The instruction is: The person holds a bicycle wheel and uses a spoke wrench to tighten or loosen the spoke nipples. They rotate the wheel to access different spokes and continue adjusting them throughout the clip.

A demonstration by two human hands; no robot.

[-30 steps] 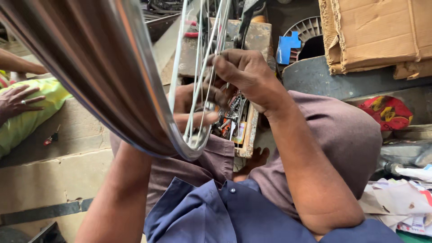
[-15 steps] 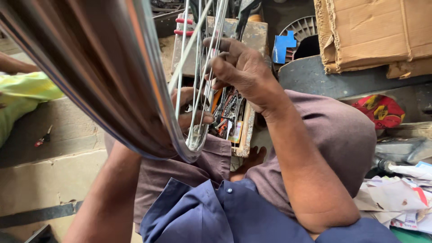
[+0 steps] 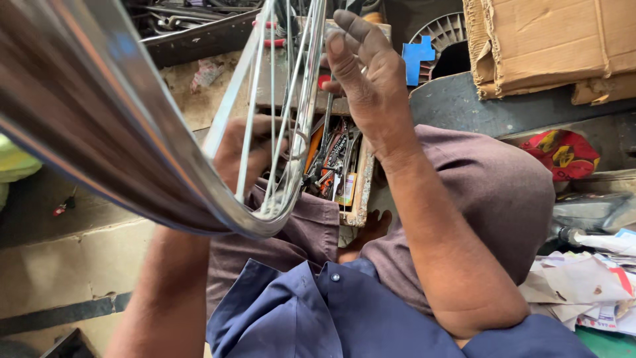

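You've got the shiny chrome bicycle wheel rim (image 3: 132,166) tilted up close across your lap, its thin silver wire spokes (image 3: 291,106) fanning upward, the rim's lower curve resting near your knee.

A torn brown cardboard box (image 3: 556,40) sits top right; crumpled printed papers (image 3: 583,285) lie lower right.

A cluttered repair workshop: wooden tool tray (image 3: 361,192), scrap metal (image 3: 192,23), worn cardboard box (image 3: 550,40).

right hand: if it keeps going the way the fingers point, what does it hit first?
Probably the wheel spokes: the right hand has its fingers pointing up and left, already at them. Depth is unclear.
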